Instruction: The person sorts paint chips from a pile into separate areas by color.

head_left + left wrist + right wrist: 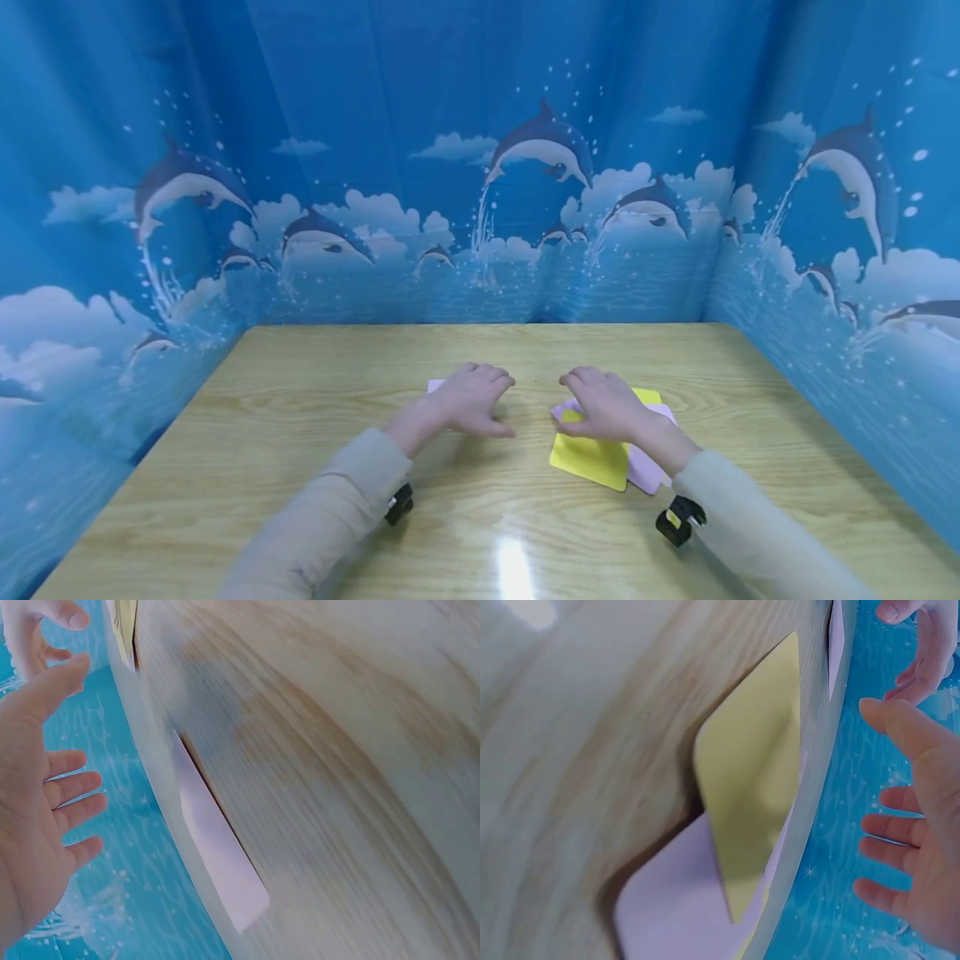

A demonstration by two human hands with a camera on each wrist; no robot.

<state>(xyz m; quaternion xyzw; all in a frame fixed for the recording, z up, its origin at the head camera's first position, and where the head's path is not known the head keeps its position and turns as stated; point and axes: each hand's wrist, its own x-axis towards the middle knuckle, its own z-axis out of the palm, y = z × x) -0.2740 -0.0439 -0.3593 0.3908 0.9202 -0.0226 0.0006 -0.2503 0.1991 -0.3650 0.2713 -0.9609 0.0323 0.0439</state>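
Your left hand [474,400] and right hand [606,406], fingers loosely extended, held nothing. Flat, round-cornered yellow sheets [592,462] and lilac sheets [647,468] overlapped below your right; a lone lilac sheet [221,855] lay near your left.

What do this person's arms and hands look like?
The left sleeve and right sleeve are plain pale beige. A small black left device and right device sit below them, the right showing some yellow. The left hand and right hand wear no gloves.

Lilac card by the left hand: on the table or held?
On the table: left wrist view shows the lilac card resting there, left hand apart.
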